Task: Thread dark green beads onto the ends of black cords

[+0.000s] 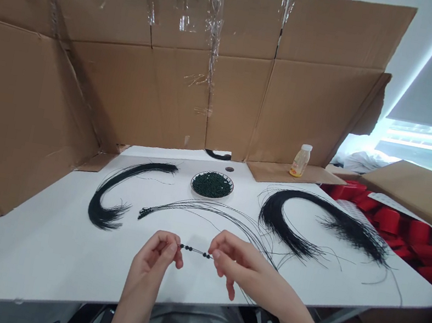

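Observation:
A thin dark cord with several small dark beads [190, 249] stretches between my two hands above the front of the white table. My left hand [158, 254] pinches its left end between thumb and fingers. At the other end, the thumb and index finger of my right hand [235, 262] close on the cord near two beads. Just beyond my hands lies a loose bunch of dark cords [178, 205], with a beaded cluster at its left end. A white dish [191, 186] full of small dark green beads [212, 184] stands farther back.
Black cord bundles curve on the table [38, 241], one on the left [97, 207] and a thicker one on the right [276, 219]. Cardboard panels [169, 92] wall the back and left. A small bottle [300, 161] stands back right, near a box of red items [389, 220].

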Demonstrator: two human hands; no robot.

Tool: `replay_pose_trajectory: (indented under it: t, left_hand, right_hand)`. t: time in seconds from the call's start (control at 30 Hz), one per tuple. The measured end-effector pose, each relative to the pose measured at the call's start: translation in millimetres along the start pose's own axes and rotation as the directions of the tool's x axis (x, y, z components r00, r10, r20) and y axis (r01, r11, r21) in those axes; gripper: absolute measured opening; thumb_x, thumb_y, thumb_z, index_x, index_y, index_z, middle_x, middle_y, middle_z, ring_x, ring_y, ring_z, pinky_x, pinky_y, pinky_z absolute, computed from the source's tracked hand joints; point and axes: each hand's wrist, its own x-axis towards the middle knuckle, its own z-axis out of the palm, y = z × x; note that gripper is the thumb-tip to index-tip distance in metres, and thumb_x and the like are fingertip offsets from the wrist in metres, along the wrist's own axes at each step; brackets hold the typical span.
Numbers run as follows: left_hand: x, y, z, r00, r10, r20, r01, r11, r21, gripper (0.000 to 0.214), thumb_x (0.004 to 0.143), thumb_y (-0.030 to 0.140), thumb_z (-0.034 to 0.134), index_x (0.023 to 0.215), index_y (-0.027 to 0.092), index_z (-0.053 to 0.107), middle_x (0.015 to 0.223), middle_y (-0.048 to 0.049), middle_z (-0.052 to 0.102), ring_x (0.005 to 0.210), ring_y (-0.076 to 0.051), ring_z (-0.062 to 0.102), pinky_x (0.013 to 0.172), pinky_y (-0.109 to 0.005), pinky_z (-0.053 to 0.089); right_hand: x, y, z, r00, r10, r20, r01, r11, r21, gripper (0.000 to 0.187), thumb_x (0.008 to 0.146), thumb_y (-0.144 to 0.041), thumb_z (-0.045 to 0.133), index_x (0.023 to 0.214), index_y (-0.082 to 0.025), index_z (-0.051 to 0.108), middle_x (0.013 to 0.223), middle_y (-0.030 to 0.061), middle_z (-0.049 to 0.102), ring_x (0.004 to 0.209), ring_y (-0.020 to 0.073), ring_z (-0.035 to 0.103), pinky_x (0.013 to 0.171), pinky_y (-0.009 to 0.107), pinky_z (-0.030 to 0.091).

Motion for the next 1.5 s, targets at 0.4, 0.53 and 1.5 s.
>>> replay_pose_trajectory:
  t: [0.4,0.53,1.5]
  left_hand:
    - [-2.4,0.1,-1.8,0.999,-0.007,0.037,0.006,1.0,0.011,0.025,0.083,0.041,0.078,0.075,0.02,0.066,0.075,0.002,0.059,0.066,-0.014,0.052,0.073,-0.027,0.042]
    - [-3.4,-0.3,0.3,0.999,0.02,0.033,-0.02,1.0,-0.003,0.023,0.082,0.038,0.078,0.074,0.019,0.066,0.079,0.0011,0.06,0.064,-0.013,0.054,0.071,-0.027,0.044]
    - [-11.4,5.0,4.5,0.998,-0.023,0.066,0.02,0.999,0.041,0.023,0.077,0.042,0.084,0.08,0.021,0.075,0.072,-0.0008,0.072,0.066,-0.015,0.063,0.072,-0.025,0.05]
  right_hand:
    - [0.0,-6.9,0.6,0.994,-0.07,-0.082,0.058,0.988,-0.141,0.014,0.095,-0.028,0.064,0.085,-0.018,0.062,0.073,-0.0032,0.05,0.07,0.0114,0.045,0.064,0.023,0.036]
    - [1.0,-5.6,0.0,0.994,-0.064,-0.091,0.054,0.992,-0.116,0.012,0.094,-0.027,0.064,0.088,-0.017,0.062,0.071,-0.0042,0.046,0.067,0.0113,0.041,0.062,0.024,0.032]
    - [-0.1,-4.2,-7.3,0.992,-0.053,-0.115,0.05,0.998,-0.029,0.026,0.085,-0.037,0.082,0.085,-0.018,0.065,0.065,-0.006,0.043,0.062,0.0102,0.037,0.057,0.024,0.027]
